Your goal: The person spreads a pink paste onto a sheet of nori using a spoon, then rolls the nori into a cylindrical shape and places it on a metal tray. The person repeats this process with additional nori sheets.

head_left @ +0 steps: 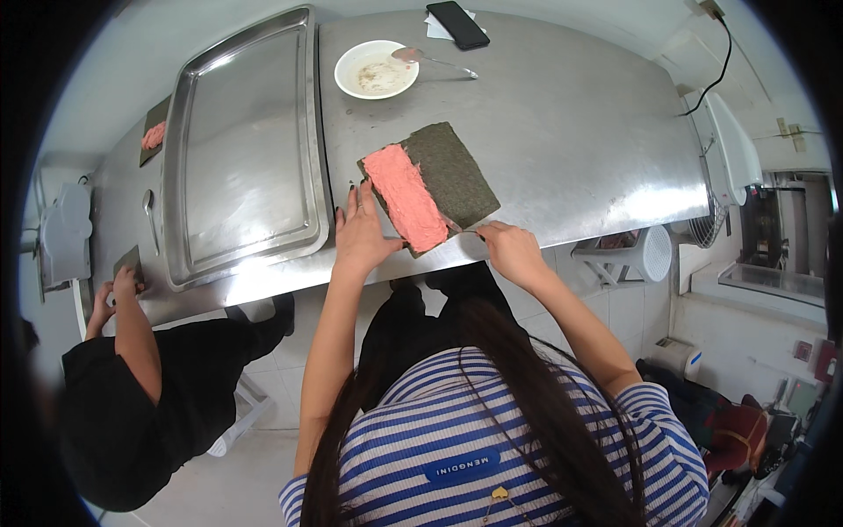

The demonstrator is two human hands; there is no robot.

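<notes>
A dark green nori sheet (457,176) lies at a slant on the metal table before me. Pink paste (406,198) covers its left part in a thick band; the right part is bare. Along the sheet's left edge rests my left hand (358,230), fingers stretched and spread, its thumb by the near corner. At the near edge my right hand (513,253) is closed around the handle of a metal spoon (454,227). The spoon's tip touches the paste near its lower right end, and its exact shape is partly hidden.
A large steel tray (320,202) stands left of the nori. Beyond it are a white bowl (343,81) with a spoon across its rim and a black phone (458,25). At far left, a co-worker's hands (123,285) hold another nori piece, near a loose spoon (151,220).
</notes>
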